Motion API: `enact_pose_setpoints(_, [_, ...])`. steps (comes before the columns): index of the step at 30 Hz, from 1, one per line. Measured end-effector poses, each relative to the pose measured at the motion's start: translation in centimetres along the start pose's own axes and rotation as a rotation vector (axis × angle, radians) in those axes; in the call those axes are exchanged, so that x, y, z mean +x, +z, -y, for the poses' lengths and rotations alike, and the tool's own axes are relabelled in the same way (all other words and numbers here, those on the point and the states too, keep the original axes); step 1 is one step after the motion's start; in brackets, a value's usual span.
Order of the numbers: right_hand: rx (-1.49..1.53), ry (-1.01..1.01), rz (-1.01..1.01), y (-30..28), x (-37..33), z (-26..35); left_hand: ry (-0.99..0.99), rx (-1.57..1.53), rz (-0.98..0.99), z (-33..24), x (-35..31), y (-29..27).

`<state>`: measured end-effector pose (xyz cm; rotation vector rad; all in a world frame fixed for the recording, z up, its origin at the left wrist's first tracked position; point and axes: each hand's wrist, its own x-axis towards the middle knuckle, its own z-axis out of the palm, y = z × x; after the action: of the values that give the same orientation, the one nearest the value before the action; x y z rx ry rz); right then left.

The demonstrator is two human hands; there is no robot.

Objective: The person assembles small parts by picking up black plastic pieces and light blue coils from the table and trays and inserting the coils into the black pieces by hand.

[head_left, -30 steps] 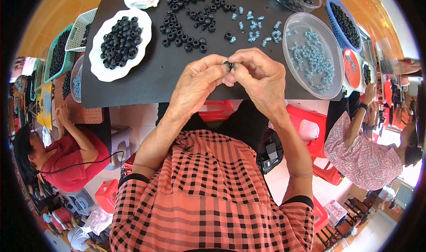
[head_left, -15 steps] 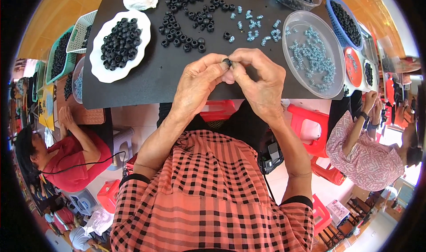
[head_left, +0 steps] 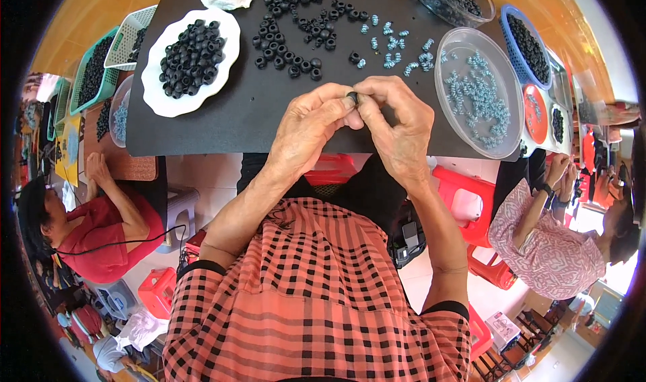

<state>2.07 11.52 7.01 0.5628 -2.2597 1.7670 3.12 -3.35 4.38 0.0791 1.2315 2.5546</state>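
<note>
Black bead (head_left: 352, 97) is staying clamped, as a second ago, between left hand (head_left: 303, 128) and right hand (head_left: 402, 128), both arching over the desk (head_left: 222, 123).

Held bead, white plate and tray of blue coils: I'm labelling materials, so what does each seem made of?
Bead: black with a slight shine; plastic perhaps, but too little shows.
Plate: smooth, even white; ceramic or melamine perhaps, from its scalloped, rigid-looking rim.
Tray: probably clear plastic, smooth; the dark tabletop shows through it.

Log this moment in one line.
Left hand: pinching black bead; right hand: close against same bead; left side: scalloped white plate, black hollow beads; right side: round clear plastic tray, blue coils
</note>
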Motion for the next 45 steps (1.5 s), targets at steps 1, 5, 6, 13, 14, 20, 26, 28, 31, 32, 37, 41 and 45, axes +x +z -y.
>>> enact_pose_setpoints(1, [-0.007, -0.024, 0.004, 0.1, 0.0, 0.1, 0.007, -0.043, -0.016, 0.0, 0.0, 0.0])
enact_pose_setpoints(5, [-0.181, -0.159, -0.055, 0.9, -0.1, 0.1, 0.024, -0.147, -0.046, 0.0, 0.1, -0.1])
enact_pose_setpoints(6, [-0.182, -0.158, -0.051, 0.9, 0.0, -0.1, 0.025, -0.15, -0.048, -0.1, 0.1, -0.1])
enact_pose_setpoints(13, [0.254, 0.184, -0.054, 0.7, 0.4, -0.8, -0.01, -0.142, 0.019, -0.1, 0.2, -0.7])
enact_pose_setpoints(14, [0.184, 0.09, -0.037, 0.7, 0.6, -0.9, -0.01, -0.147, 0.014, -0.1, 0.3, -0.8])
enact_pose_setpoints(20, [0.019, 0.019, 0.121, 0.5, 1.5, -0.2, 0.014, 0.011, 0.035, -1.1, -0.4, -1.3])
enact_pose_setpoints(26, [-0.288, -0.106, 0.171, 1.0, 5.7, 0.3, 0.055, 0.365, -0.081, -2.3, -1.1, -1.6])
enact_pose_setpoints(28, [-0.403, -0.209, 0.184, 1.1, 8.3, -0.8, 0.055, 0.355, -0.072, -2.5, -1.3, -1.7])
enact_pose_setpoints(31, [-0.398, -0.249, 0.269, 1.6, 10.9, -3.3, 0.065, 0.38, -0.08, -2.1, -1.2, -1.9])
enact_pose_setpoints(32, [-0.416, -0.257, 0.331, 1.6, 11.4, -3.9, 0.077, 0.36, -0.075, -1.9, -1.1, -2.0])
enact_pose_setpoints(37, [-0.47, -0.23, 0.433, 1.6, 11.7, -4.4, 0.075, 0.31, -0.083, -2.0, -1.0, -2.2])
enact_pose_setpoints(41, [-0.563, -0.346, 0.418, 1.9, 11.6, -3.7, 0.075, 0.325, -0.078, -2.1, -0.9, -2.1])
enact_pose_setpoints(45, [-0.728, -0.476, 0.553, 2.3, 11.2, -3.4, 0.072, 0.328, -0.083, -2.3, -0.8, -2.0])
